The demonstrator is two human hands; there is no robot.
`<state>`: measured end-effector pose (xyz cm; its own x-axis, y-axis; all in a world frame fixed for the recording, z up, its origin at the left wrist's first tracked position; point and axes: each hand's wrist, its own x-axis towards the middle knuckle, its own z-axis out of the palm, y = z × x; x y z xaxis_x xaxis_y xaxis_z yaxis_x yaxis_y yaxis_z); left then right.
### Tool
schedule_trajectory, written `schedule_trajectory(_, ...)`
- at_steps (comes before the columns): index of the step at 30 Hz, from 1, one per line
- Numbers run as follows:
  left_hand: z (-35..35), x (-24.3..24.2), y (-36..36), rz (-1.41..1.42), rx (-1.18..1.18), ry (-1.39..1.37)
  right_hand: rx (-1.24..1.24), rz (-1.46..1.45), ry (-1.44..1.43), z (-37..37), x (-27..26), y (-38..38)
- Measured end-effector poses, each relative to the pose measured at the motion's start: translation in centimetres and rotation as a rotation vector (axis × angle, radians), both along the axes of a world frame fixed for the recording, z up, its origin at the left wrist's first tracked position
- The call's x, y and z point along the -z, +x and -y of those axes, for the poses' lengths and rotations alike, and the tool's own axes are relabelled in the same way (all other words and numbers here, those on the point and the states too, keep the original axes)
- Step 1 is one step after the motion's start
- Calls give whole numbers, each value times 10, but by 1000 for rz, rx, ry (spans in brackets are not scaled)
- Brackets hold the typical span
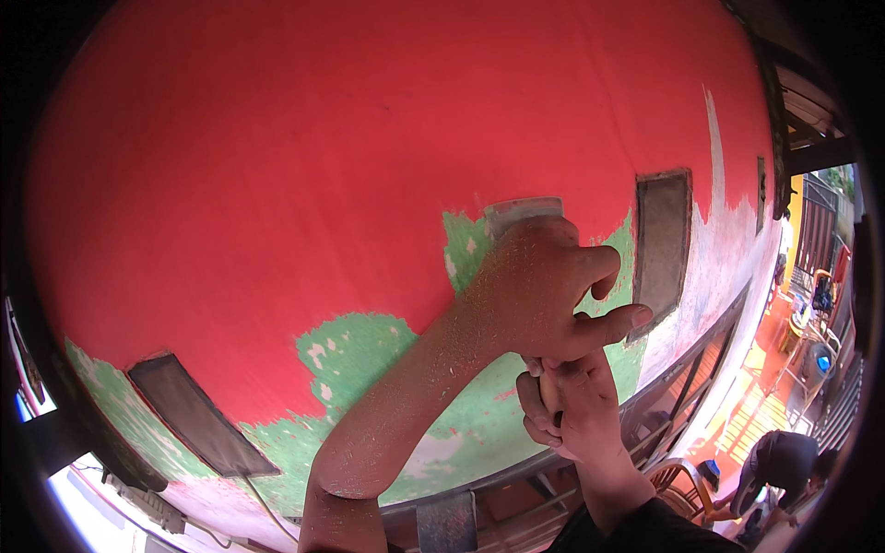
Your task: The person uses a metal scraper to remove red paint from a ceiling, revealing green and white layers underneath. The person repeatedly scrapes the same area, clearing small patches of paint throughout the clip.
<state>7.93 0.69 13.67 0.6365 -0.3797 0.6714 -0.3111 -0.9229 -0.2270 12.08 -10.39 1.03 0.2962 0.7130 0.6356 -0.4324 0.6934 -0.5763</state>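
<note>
A wide, flat scraper blade (527, 206) lies against the painted wall (290, 173), its top edge showing past the knuckles. My left hand (543, 276), flecked with paint dust, is bent over the blade, with thumb and forefinger out to the right and the other fingers hidden. Just below, my right hand (577, 408) is closed around what looks like the scraper's pale handle (551, 392). Red paint covers the upper wall; around and below my hands a ragged patch of green (359, 345) with whitish spots is exposed.
Framed recessed panels (662, 242) are set in the wall at both sides. A dark ledge (525, 470) runs beneath. At lower right, beyond it, are a wooden chair (681, 484), a bent-over person (774, 470) and cluttered things on an orange floor (760, 394). A cable (266, 501) hangs lower left.
</note>
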Motion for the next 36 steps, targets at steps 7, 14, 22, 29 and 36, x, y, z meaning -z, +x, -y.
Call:
schedule_trajectory(7,-4,-2,3,59,-16,17,1,65,-13,-2,-2,4)
schedule_trajectory(14,-1,-5,-1,60,14,4,22,35,-114,2,-10,-2)
schedule_trajectory(22,0,-11,-4,36,-78,-47,58,55,-106,-2,-15,-6)
schedule_trajectory(29,2,-14,-7,-50,-43,69,4,61,-26,2,-21,-15)
schedule_trajectory(36,12,25,-16,214,129,57,-10,101,-41,8,44,9)
